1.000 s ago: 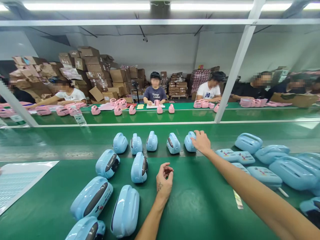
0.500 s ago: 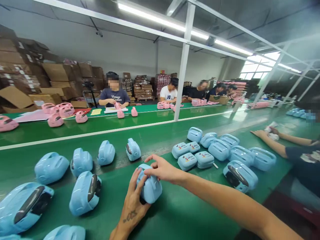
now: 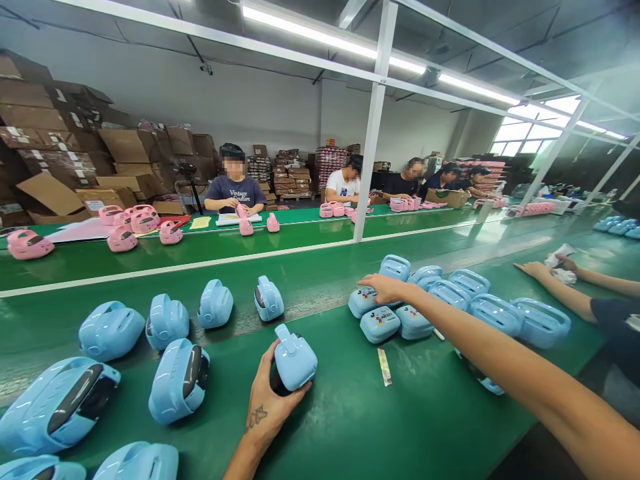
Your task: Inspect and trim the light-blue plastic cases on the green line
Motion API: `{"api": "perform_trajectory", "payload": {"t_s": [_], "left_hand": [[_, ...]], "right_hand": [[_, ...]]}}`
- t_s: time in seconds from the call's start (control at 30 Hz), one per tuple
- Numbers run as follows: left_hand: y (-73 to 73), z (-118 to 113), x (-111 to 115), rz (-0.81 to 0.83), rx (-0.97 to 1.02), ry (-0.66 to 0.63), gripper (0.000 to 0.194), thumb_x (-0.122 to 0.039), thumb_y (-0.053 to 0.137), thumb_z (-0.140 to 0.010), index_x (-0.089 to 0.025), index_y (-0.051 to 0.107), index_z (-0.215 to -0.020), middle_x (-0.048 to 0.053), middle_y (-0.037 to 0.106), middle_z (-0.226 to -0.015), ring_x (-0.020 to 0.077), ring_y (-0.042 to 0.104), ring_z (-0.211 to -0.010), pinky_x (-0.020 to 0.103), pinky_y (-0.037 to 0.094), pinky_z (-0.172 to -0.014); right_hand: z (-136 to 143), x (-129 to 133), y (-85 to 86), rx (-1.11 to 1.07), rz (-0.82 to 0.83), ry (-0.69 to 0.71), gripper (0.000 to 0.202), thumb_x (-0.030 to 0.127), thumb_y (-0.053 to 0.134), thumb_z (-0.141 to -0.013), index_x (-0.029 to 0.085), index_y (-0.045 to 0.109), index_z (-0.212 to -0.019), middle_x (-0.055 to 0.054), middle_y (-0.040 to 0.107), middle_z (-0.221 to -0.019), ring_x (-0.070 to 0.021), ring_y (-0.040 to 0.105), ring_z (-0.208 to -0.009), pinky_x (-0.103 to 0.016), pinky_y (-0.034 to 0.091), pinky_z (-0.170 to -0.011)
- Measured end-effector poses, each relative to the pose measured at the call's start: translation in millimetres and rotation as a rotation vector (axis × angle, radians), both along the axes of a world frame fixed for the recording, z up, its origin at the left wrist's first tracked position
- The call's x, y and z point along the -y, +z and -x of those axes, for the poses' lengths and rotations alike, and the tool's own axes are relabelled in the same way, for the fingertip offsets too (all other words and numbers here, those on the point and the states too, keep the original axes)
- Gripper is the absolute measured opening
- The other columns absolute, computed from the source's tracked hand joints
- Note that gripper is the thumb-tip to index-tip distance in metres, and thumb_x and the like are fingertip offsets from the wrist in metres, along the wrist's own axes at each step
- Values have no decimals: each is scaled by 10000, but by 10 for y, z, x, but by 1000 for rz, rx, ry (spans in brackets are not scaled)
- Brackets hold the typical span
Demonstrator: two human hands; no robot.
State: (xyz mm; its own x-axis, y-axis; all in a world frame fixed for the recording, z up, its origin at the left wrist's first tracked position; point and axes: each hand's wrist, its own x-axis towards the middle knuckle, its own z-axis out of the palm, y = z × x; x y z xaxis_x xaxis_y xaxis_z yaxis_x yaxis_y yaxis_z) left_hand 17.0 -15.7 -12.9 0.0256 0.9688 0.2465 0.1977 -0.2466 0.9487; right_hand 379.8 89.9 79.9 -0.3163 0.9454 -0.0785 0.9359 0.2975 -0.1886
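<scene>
Near the lower middle of the frame, a glossy light-blue plastic casing with rounded sides and a raised handle strap (image 3: 299, 365) sits in the person's left hand (image 3: 271, 400), thumb and fingers curled around its lower body. I'd guess it is a stiff, hollow shell, light for its bulk and not very fragile, though the shine could make it slip or scuff; the broad sides look the surest hold, the strap a handy second. Right of centre, the right hand (image 3: 384, 290) lies over a flat, rounded, light-blue plastic box with a printed top (image 3: 360, 309); its fingers reach across that top, and I cannot tell whether they grip. That box seems light and rigid too, probably best pinched by its side edges, away from the print.
</scene>
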Motion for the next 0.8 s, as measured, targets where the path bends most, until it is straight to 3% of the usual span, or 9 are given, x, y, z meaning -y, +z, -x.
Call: {"api": "perform_trajectory", "payload": {"t_s": [0.13,0.37,0.63,0.8], "left_hand": [[-27,13,-11,28,25,-9,831,-365,795,-618,-248,520,-1393,92,648,-1358,318,616,-1256,438,546,-1019],[-107,22,-46,64,138,-3,884,-368,860,-570,-233,539,-1383,120,646,-1363,346,603,-1270,476,524,-1045],[-73,80,-67,124,146,-58,930,-344,890,-571,-236,509,-1412,129,627,-1397,354,591,-1300,491,496,-1088],[-144,79,-99,106,155,-78,929,-353,878,-589,-249,492,-1427,126,609,-1427,349,575,-1323,509,458,-1123]], "right_hand": [[0,-82,-32,112,56,66,743,190,818,-589,181,661,-1315,-151,653,-1351,-358,628,-1229,-408,485,-1027],[-10,-31,-16,170,-4,96,668,119,758,-597,150,649,-1256,-164,657,-1235,-343,650,-1112,-400,524,-903],[38,41,38,158,-32,122,745,47,692,-604,191,636,-1333,-139,603,-1382,-317,614,-1208,-383,498,-965],[3,294,70,178,-32,79,457,259,806,-665,209,750,-1116,-134,702,-1190,-359,658,-1105,-411,508,-893]]}}
